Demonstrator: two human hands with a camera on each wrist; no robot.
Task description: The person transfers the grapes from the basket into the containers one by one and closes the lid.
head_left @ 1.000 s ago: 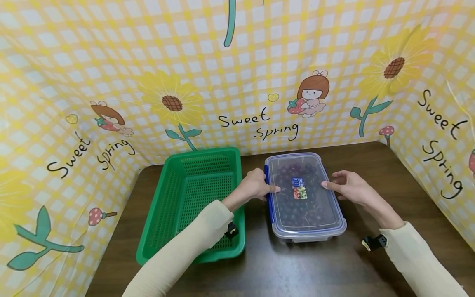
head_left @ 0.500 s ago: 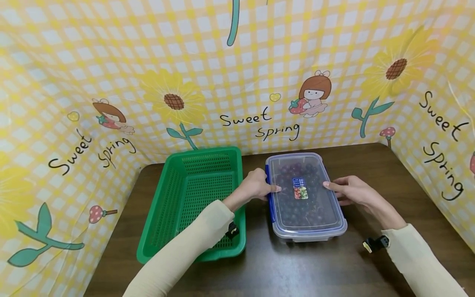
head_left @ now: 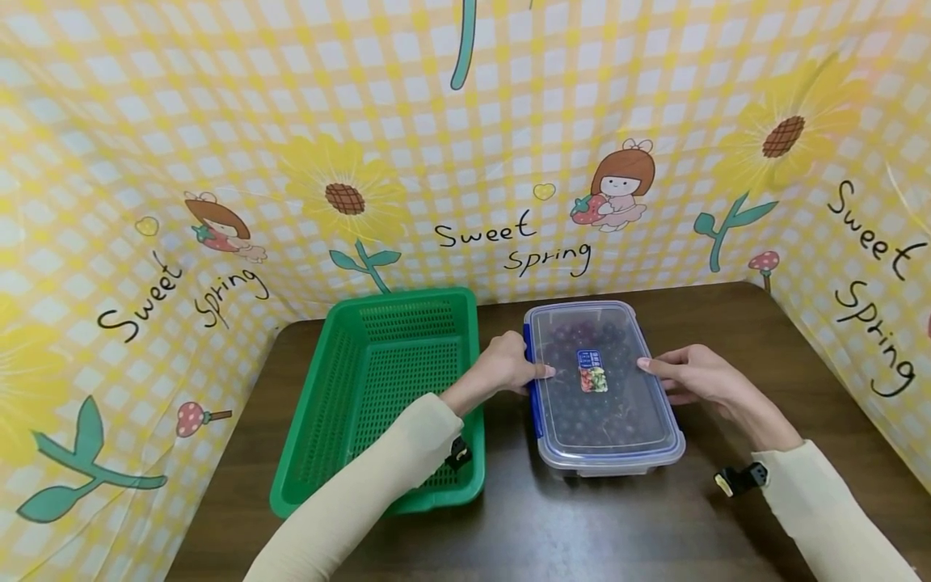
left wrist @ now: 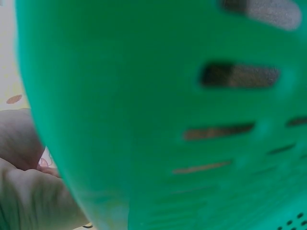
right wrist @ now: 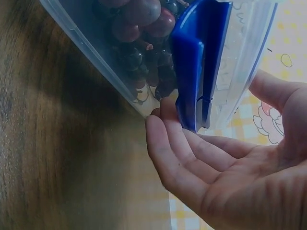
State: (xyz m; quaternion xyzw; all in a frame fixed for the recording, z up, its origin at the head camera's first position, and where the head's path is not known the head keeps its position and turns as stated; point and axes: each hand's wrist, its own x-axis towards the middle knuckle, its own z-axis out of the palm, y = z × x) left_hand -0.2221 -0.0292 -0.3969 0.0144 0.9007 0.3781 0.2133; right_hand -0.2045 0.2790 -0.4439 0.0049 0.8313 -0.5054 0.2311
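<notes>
A clear food container [head_left: 625,466] with a transparent lid [head_left: 618,404] stands on the table in the head view, dark grapes [right wrist: 141,12] inside. My left hand [head_left: 505,364] grips its left side, thumb on the lid and fingers curled by the blue latch strip [head_left: 537,412]. On the opposite side my right hand [head_left: 698,376] has its thumb at the lid's edge. The right wrist view shows its fingertips under the lower end of a blue side latch [right wrist: 189,67], which stands out from the wall. In the left wrist view the green basket blocks most of my left hand [left wrist: 33,187].
A green perforated basket [head_left: 313,404] stands left of the container, under my left forearm. The dark wooden table [head_left: 538,533] reaches to a yellow checked cloth [head_left: 407,121] hung at the back and both sides. A label sticker [head_left: 592,372] is on the lid.
My right hand has come in against the container's right side, its fingers lower at the edge. My left hand keeps its grip. The view has shifted slightly.
</notes>
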